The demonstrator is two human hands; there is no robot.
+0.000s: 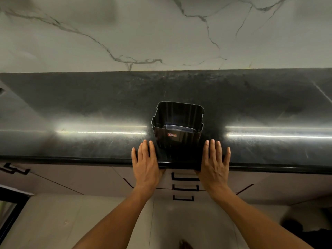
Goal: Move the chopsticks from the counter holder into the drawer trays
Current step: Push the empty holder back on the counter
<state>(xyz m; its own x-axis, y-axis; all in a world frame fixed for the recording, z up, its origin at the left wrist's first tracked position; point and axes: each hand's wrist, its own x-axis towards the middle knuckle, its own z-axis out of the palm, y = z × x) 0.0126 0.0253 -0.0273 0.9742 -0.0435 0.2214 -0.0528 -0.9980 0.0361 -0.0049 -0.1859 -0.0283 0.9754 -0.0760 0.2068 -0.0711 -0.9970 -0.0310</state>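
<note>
Head view, dark counter [71,105], marble wall [125,29]

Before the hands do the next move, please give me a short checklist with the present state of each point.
1. Holder stands upright on the counter: ok.
2. Chopsticks visible in the holder: not ok; only a flat clear piece shows at its bottom.
3. Left hand free: ok, fingers straight, flat on the counter edge beside the holder.
4. Right hand free: ok, same pose on the other side.
5. Drawer open for the trays: not ok; the drawer handles below the counter sit on closed fronts.
6. Trays ready inside: cannot tell.
</note>
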